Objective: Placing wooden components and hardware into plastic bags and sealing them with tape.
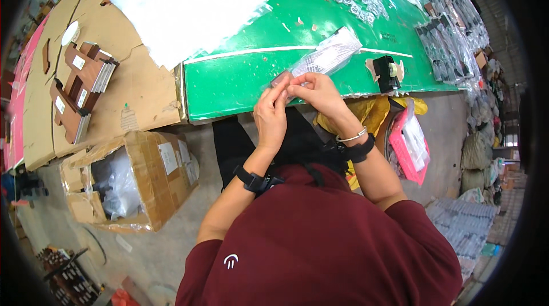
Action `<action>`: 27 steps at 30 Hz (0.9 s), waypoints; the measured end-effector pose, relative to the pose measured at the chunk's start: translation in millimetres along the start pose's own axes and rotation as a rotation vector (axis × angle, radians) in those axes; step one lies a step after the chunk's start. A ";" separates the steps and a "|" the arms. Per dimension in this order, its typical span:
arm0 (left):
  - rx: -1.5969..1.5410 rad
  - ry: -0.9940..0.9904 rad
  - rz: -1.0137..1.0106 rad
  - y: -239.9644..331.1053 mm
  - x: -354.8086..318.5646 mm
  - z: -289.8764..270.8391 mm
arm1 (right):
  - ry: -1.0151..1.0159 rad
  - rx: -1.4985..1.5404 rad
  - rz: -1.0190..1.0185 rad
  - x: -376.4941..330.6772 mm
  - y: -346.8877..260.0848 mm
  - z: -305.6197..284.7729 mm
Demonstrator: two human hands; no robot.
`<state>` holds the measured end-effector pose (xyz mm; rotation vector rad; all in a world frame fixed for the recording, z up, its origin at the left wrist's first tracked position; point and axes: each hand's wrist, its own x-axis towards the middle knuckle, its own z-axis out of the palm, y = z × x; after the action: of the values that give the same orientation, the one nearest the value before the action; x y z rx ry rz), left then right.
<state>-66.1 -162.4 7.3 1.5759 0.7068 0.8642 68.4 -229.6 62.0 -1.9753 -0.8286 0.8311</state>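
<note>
Both hands meet near the front edge of the green tabletop (pixel 229 86), at the near end of a long clear plastic bag (pixel 329 54). The bag lies slanted away to the right, with something greyish inside it and a brown piece (pixel 280 79) at its near end. My left hand (pixel 271 116) has its fingers closed on this end. My right hand (pixel 320 96) pinches the plastic just beside it, thumb and forefinger together. The fingers partly hide the bag's end. To the right sits a black tape dispenser (pixel 387 74).
A pile of clear plastic bags (pixel 183 14) lies at the back left. Brown slatted pieces (pixel 83 92) rest on cardboard to the left. Small ring-shaped parts (pixel 357 3) and wrapped packs (pixel 449 49) lie right. An open carton (pixel 154 180) and a pink basket (pixel 409 146) stand below.
</note>
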 end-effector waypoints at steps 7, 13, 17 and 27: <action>-0.131 0.030 -0.062 -0.6 1.0 0.0 | -0.063 0.462 0.111 -32.8 20.0 -5.8; -0.519 -0.107 -0.410 9.9 15.1 -10.9 | 0.020 0.682 0.036 -34.8 43.1 16.0; -0.519 -0.159 -0.624 21.6 24.0 -20.8 | 0.160 0.532 -0.109 -26.0 54.2 26.1; -0.553 -0.207 -0.761 19.3 45.4 -35.7 | 0.403 0.230 -0.198 -25.7 39.3 39.6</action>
<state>-71.4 -109.0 36.2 0.7798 0.7548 0.2765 32.4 -250.6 16.9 -1.7419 -0.6451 0.3749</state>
